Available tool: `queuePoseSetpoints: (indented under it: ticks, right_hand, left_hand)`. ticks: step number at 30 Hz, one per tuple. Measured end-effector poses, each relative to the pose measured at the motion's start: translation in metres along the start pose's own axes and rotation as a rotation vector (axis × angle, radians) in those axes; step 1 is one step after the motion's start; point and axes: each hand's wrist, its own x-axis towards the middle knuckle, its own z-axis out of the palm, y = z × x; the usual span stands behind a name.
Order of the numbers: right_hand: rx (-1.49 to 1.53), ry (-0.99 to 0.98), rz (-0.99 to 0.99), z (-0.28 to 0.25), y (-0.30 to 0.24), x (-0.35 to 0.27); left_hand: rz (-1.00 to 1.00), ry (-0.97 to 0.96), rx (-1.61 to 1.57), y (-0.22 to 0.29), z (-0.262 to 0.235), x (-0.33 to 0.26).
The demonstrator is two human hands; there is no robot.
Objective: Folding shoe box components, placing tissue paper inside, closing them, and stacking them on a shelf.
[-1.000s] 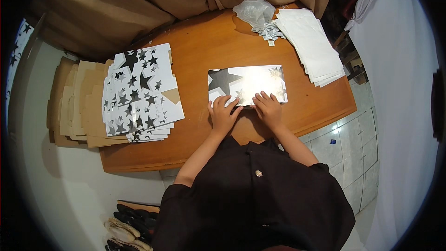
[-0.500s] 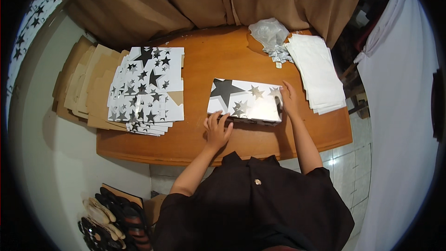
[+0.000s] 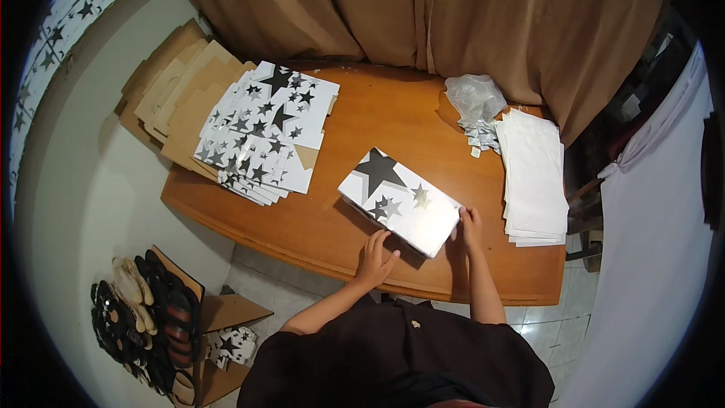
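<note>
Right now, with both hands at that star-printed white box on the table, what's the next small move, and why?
Probably square it up: turn the white star-printed cardboard box until its long edge runs along the near edge of the wooden table. The box lies skewed, the left hand rests flat by its near side and the right hand touches its right end, so neither hand appears to grip it yet.

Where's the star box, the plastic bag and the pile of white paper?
star box (image 3: 400, 200), head view, its silver top.
plastic bag (image 3: 474, 98), head view, its crumpled middle.
pile of white paper (image 3: 535, 177), head view, top sheet.
</note>
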Motion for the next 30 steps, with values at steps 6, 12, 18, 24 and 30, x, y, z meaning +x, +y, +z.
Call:
queuePoseSetpoints:
  ticks: [6,12,18,24,30]
  right_hand:
    - [-0.038,-0.071,-0.136,0.022,0.027,-0.058]
    - [-0.162,-0.183,-0.209,0.086,0.002,-0.113]
    - [-0.077,-0.478,-0.461,0.180,-0.034,-0.164]
    - [0.096,-0.742,-0.781,0.289,-0.086,-0.228]
    - [0.439,-1.026,-0.982,0.387,-0.100,-0.311]
  left_hand:
    - [-0.099,-0.026,-0.119,0.000,0.004,-0.013]
    - [-0.185,-0.020,-0.482,-0.008,-0.063,-0.027]
    - [-0.148,0.142,-0.598,0.050,-0.191,-0.081]
    - [0.007,0.409,-0.510,0.119,-0.299,-0.164]
    - [0.150,0.632,-0.218,0.184,-0.378,-0.262]
